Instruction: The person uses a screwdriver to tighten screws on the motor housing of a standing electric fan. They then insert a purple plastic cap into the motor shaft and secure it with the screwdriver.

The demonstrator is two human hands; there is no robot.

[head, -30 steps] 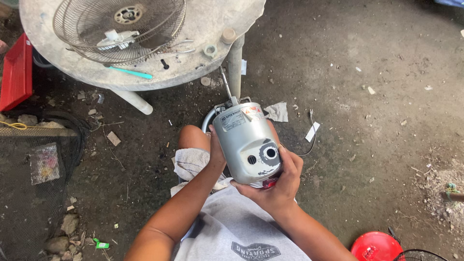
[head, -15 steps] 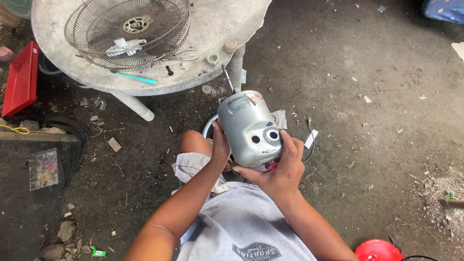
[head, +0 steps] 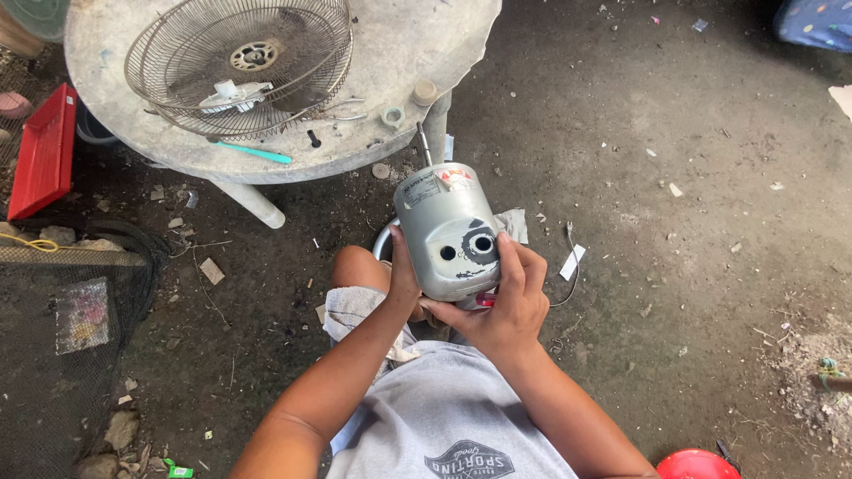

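I hold a grey fan motor housing over my knee, its rear face with two round holes turned up toward me. My left hand grips its left side near the bottom. My right hand wraps the lower right side, fingers lying over the rear face next to the holes. A thin metal shaft sticks out of the housing's far end. A red part shows under the housing between my hands.
A round grey table stands ahead, carrying a wire fan guard, a white part inside it, a teal-handled tool and small fittings. A red tray and a black net lie left. A red round thing sits at bottom right.
The housing has been turned in my hands, and a dark ring around one rear hole is gone from it. My view has dropped lower toward the table.
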